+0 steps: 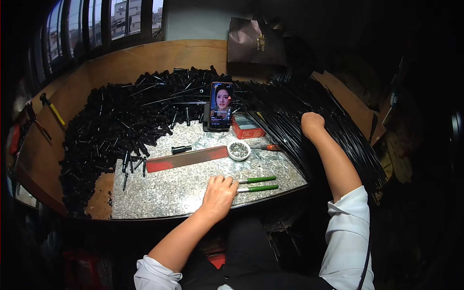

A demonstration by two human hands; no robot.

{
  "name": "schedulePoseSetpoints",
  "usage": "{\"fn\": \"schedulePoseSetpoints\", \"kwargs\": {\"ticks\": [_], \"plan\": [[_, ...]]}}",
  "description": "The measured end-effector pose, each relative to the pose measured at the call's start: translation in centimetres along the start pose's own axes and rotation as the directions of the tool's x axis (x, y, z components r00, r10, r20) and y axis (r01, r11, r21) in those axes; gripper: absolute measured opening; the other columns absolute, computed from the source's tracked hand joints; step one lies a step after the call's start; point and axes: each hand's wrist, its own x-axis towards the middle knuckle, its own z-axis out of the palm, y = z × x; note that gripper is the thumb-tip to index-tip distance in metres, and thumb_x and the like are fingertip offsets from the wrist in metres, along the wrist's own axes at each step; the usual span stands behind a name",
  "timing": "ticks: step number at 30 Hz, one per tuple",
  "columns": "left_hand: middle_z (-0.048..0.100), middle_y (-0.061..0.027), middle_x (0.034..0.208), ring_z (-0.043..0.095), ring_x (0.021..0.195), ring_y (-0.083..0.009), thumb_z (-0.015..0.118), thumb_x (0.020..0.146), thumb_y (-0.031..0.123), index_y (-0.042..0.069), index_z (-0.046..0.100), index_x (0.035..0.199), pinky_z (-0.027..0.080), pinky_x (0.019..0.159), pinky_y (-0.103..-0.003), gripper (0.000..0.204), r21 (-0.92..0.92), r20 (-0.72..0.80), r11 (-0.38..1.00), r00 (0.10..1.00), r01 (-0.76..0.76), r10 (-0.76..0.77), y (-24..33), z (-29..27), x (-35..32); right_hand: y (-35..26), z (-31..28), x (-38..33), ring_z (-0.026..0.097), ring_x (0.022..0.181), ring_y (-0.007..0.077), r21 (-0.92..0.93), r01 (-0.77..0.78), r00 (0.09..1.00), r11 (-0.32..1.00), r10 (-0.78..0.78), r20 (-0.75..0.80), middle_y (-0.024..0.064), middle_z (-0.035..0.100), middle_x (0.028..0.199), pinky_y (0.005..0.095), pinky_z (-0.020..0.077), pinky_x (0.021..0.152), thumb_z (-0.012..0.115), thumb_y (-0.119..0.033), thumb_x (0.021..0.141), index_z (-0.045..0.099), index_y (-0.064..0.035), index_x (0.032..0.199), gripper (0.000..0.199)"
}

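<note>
My left hand (218, 195) rests low on the speckled tabletop, its fingers curled over the head end of a pair of green-handled pliers (256, 184). The handles point right, apart from each other; the jaws are hidden under the hand. Reaching out to the far right, my right hand (312, 124) is closed in a fist at a big heap of long thin black rods (282, 113). What its fingers hold, if anything, is hidden. Beyond the left hand lie a long red-and-grey bar (187, 159) and a white bowl of small metal pieces (239, 150).
A phone (221, 106) playing a video stands in front of a large pile of black handled parts (121, 113). Close by are a red box (248, 126), an orange-handled screwdriver (267, 147) and one loose black part (181, 149). Wooden boards (159, 54) wall the bench; a hammer (52, 109) hangs left.
</note>
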Motion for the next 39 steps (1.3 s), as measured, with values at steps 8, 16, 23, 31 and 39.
{"fn": "schedulePoseSetpoints", "kwargs": {"ticks": [8, 16, 23, 31, 39], "plan": [[0.057, -0.0082, 0.089, 0.051, 0.085, -0.0246, 0.059, 0.077, 0.011, 0.003, 0.063, 0.097, 0.039, 0.078, -0.037, 0.022, 0.039, -0.022, 0.999, 1.0, 0.006, -0.005, 0.6, 0.4, 0.2, 0.9, 2.3, 0.2, 0.067, 0.084, 0.0342, 0.06, -0.013, 0.958, 0.998, 0.03, -0.285, 0.0228, 0.066, 0.088, 0.039, 0.0557, 0.071, 0.055, -0.003, 0.081, 0.054, 0.003, 0.093, 0.013], [0.057, -0.0081, 0.09, 0.051, 0.086, -0.0241, 0.059, 0.077, 0.01, 0.002, 0.064, 0.101, 0.039, 0.078, -0.037, 0.026, 0.041, -0.01, 0.999, 1.0, 0.003, -0.003, 0.6, 0.5, 0.0, 2.5, 1.6, -0.2, 0.068, 0.074, 0.0289, -0.08, 0.093, 0.887, 0.992, -0.119, -0.445, 0.0206, 0.06, 0.09, 0.032, 0.0568, 0.063, 0.055, 0.001, 0.081, 0.051, 0.0, 0.087, 0.008], [0.058, -0.0086, 0.089, 0.051, 0.085, -0.0242, 0.058, 0.078, 0.01, 0.001, 0.064, 0.101, 0.04, 0.077, -0.037, 0.025, 0.049, 0.014, 0.999, 1.0, 0.013, -0.014, 0.8, 0.4, 0.2, 3.2, 1.9, 0.6, 0.067, 0.077, 0.0298, -0.093, 0.014, 0.921, 0.996, -0.049, -0.386, 0.0209, 0.061, 0.097, 0.0346, 0.0567, 0.067, 0.057, -0.002, 0.08, 0.059, 0.003, 0.089, 0.01], [0.059, -0.0084, 0.097, 0.053, 0.092, -0.0256, 0.063, 0.078, 0.015, 0.003, 0.063, 0.104, 0.041, 0.082, -0.038, 0.029, 0.069, 0.077, 0.996, 0.996, 0.048, -0.053, 0.8, 0.5, 0.0, 2.6, -1.1, 0.4, 0.068, 0.084, 0.0304, -0.018, -0.04, 0.945, 0.999, 0.032, -0.324, 0.0168, 0.066, 0.09, 0.0372, 0.0561, 0.072, 0.055, -0.003, 0.082, 0.061, 0.0012, 0.09, 0.011], [0.06, -0.0084, 0.098, 0.053, 0.09, -0.0255, 0.062, 0.079, 0.016, 0.003, 0.063, 0.105, 0.041, 0.081, -0.038, 0.029, 0.088, 0.111, 0.995, 0.992, 0.047, -0.057, 0.8, 0.5, 0.1, 3.8, -6.0, 1.4, 0.066, 0.094, 0.0319, -0.101, 0.051, 0.997, 0.994, -0.056, -0.044, 0.0181, 0.067, 0.103, 0.039, 0.0541, 0.077, 0.055, -0.003, 0.081, 0.063, 0.0027, 0.103, 0.024]]}}
